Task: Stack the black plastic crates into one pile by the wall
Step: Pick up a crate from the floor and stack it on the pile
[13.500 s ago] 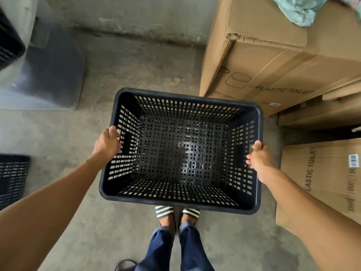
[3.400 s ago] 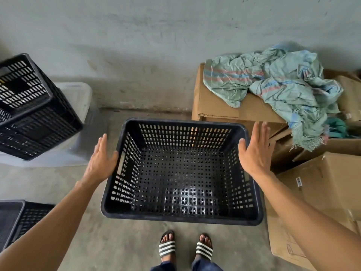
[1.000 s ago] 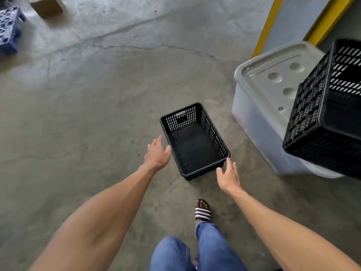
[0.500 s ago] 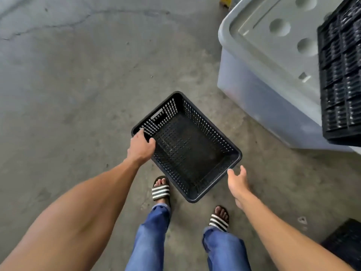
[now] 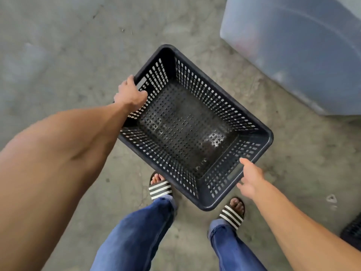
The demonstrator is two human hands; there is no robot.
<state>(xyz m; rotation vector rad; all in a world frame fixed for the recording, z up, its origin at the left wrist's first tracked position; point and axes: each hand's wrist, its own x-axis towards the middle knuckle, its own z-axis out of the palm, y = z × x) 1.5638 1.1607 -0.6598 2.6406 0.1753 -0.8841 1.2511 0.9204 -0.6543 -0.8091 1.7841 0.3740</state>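
Observation:
A black perforated plastic crate sits diagonally in front of my feet, its opening facing up and nothing inside. My left hand grips the rim at its far-left short end, by the handle slot. My right hand reaches the near-right short end with fingers apart, its fingertips touching the rim beside the handle slot without closing on it. Whether the crate rests on the concrete or is slightly lifted, I cannot tell.
A large translucent grey storage tub stands at the upper right. The corner of another black crate shows at the right edge. My sandalled feet stand just below the crate on bare concrete floor.
I have bent closer over the crate. My left hand keeps its grip on the far-left rim, and my right hand has moved in from beside the crate to touch its near-right rim.

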